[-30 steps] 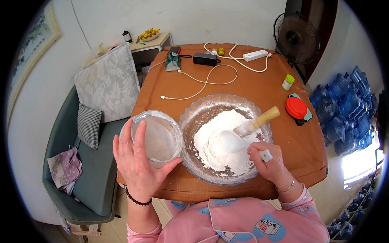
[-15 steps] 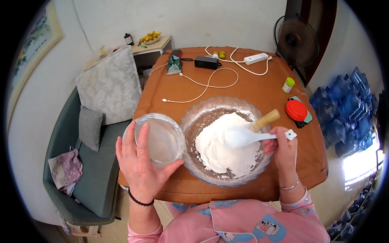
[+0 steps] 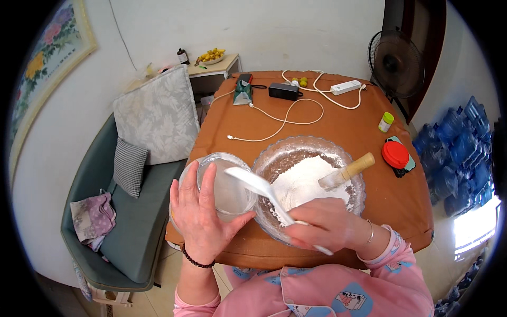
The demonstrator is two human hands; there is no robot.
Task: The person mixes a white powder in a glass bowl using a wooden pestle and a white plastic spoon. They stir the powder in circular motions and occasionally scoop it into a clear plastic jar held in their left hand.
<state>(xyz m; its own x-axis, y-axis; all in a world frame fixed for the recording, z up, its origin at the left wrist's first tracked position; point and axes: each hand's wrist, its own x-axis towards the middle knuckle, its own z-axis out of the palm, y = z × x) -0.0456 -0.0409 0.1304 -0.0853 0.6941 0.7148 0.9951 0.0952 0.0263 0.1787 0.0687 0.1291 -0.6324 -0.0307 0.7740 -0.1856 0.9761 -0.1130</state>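
My left hand [image 3: 203, 216] is wrapped around the near left side of a round clear container [image 3: 217, 157], its thumb at the near right. Pale, cloudy contents show inside. In my right hand [image 3: 330, 224] is a white long-handled spoon [image 3: 256, 182], whose bowl hangs slanted over the container's right rim; motion blurs it a little. Beside the container stands a large clear bowl with a scalloped rim [image 3: 360, 193], holding white flour-like powder [image 3: 298, 185]. A floury wooden stick [image 3: 360, 164] leans in that powder. My right hand covers the bowl's near edge.
A brown-covered table [image 3: 343, 127] carries everything. Farther back lie a white cable [image 3: 296, 122], a black box [image 3: 283, 91] and a white power strip [image 3: 346, 87]. At right are a green-lidded jar [image 3: 386, 122] and a red lid [image 3: 395, 154]. A green sofa [image 3: 127, 238] stands left.
My right hand has swung the spoon leftward, from above the powder to over the clear container. The left hand keeps its hold on the container. The whole view has shifted slightly.
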